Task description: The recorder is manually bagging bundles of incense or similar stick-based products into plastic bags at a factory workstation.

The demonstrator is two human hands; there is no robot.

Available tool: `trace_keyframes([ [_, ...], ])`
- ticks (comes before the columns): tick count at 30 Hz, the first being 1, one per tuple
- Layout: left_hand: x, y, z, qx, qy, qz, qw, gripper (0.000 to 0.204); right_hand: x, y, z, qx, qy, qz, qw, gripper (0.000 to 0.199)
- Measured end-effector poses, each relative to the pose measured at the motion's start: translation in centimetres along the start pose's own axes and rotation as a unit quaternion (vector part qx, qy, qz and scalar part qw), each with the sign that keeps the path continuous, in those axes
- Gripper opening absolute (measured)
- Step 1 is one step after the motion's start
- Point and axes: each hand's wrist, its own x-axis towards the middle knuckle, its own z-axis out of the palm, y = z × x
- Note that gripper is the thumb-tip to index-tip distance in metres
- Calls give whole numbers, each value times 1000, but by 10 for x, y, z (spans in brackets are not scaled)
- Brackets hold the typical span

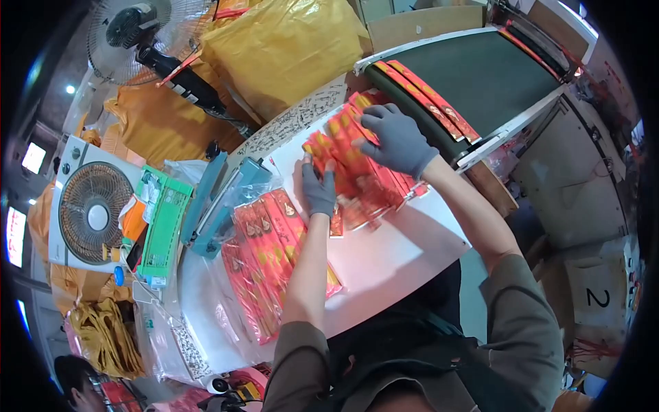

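Long flat red packets (350,161) with gold print lie in a loose row on the white tabletop, several of them blurred by motion. My left hand (319,189), in a grey glove with bare fingertips, grips the row's left edge between thumb and fingers. From the right, my right hand (401,141), gloved alike, reaches over the packets with curled fingers and holds some near their far ends. Just left of my left forearm, more red packets sit in a clear plastic bag (264,257).
Two red packets (429,99) lie on a dark green conveyor belt (487,75) at the far right. A blue-grey sealer-like device (223,199) and a green basket (165,223) stand left. Beyond are fans (96,214) and yellow sacks (285,51).
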Motion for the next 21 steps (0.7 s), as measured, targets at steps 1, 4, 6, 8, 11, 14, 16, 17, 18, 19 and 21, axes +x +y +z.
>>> trace_keyframes([
  [1, -2, -5, -5, 29, 2, 21, 999, 71, 0, 1, 5, -48, 86, -38, 994, 58],
  [4, -11, 4, 35, 62, 11, 43, 997, 66, -1, 68, -25, -143, 168, -11, 975, 59],
  [6, -15, 13, 44, 119, -11, 59, 991, 60, -12, 102, -29, -189, 143, 65, 969, 64],
  [8, -15, 23, 46, 129, -17, 61, 990, 59, -16, 102, -22, -185, 98, 49, 977, 65],
  [11, -11, 14, 30, 120, -12, 71, 990, 57, -9, 27, 1, -120, -12, 28, 992, 67],
  [14, -15, 20, 39, 24, -19, 62, 998, 57, -17, 33, 58, -94, 96, 48, 990, 68],
  [16, -16, 25, 40, -31, -16, 48, 998, 56, 1, 71, 51, 153, -37, 259, 953, 77],
  [17, -16, 26, 50, -62, -4, 33, 998, 57, -10, 101, 79, 348, 142, 229, 898, 84],
  [18, -15, 29, 60, -93, 6, 19, 996, 57, -11, 131, 93, 232, 218, 177, 931, 88],
  [19, -14, 38, 61, -93, 9, 18, 995, 57, -8, 134, 91, 117, 284, 118, 944, 91],
  [21, -8, 52, 54, -99, -57, -111, 987, 58, -11, 103, 88, 238, 124, 133, 954, 101],
])
